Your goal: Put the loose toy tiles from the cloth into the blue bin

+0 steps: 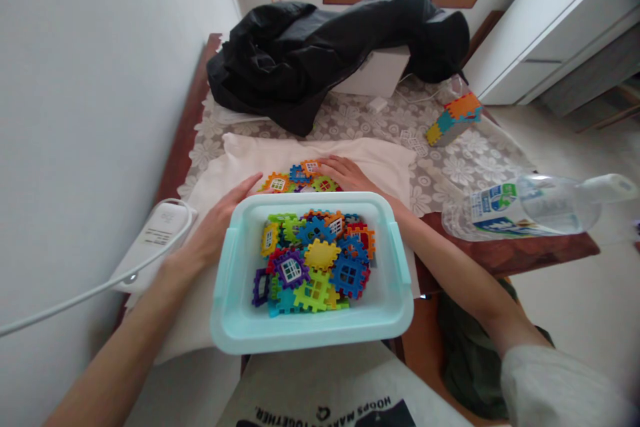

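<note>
A light-turquoise plastic bin [390, 313] close to my body holds several interlocking plastic building pieces [321, 255] in yellow, blue, green, purple and red, some with window inserts. Just beyond its far rim, a pile of similar pieces [277, 183] lies on a white cloth [250, 153], partly hidden by the bin. My left hand [235, 201] is at the pile's left side, fingers extended, with its lower part behind the bin. On the right, my right hand [345, 175] curves around the pile, fingers stretched out and touching an orange piece [311, 167] with a white window.
Black fabric [300, 47] drapes over a white box [375, 73] at the back. A joined block of colored pieces [455, 119] stands at the right on the lace tablecloth. A clear bottle [520, 207] lies at the right edge. A white charger with cable [160, 233] is at left.
</note>
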Tool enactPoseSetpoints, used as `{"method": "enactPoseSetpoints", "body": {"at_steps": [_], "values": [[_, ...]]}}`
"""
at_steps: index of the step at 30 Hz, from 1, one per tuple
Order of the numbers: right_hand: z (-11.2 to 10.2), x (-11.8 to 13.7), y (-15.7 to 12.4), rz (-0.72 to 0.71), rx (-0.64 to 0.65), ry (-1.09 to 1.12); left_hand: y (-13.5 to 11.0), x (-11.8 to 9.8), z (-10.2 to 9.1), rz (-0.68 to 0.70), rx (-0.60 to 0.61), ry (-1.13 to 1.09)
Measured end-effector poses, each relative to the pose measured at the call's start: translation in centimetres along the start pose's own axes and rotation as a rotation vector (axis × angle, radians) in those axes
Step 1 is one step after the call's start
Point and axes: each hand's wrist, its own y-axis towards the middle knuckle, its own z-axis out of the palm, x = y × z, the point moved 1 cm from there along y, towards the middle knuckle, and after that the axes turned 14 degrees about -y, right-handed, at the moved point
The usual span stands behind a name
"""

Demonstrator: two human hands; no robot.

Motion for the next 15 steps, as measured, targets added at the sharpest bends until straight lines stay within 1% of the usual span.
{"method": "enactPoseSetpoints", "body": {"at_steps": [2,4,5,7,9,11,13,15], "values": [[0.2,-0.1,-0.7,0.004,0.104,-0.053,-1.6,1.2,0.1,0.022,0.086,0.063],[0.7,-0.3,-1.0,-0.012,0.16,-0.106,-2.5,2.1,0.3,0.026,0.157,0.138],[0.9,-0.3,-0.9,-0.017,0.163,-0.127,-2.6,2.3,0.3,0.025,0.163,0.16],[1.4,-0.5,-0.6,-0.008,0.135,-0.151,-2.1,2.0,0.2,0.021,0.133,0.167],[1.6,-0.7,0.0,0.005,0.088,-0.142,-0.7,1.1,0.2,0.015,0.089,0.15],[1.3,-0.7,0.4,0.011,0.031,-0.112,1.6,0.0,0.5,0.022,0.09,0.156],[0.9,-0.6,0.6,0.018,-0.031,-0.092,4.4,-0.7,1.3,-0.007,0.08,0.231],[0.6,-0.2,0.7,0.042,-0.073,-0.11,7.2,-0.7,2.5,-0.039,0.043,0.308]]}}
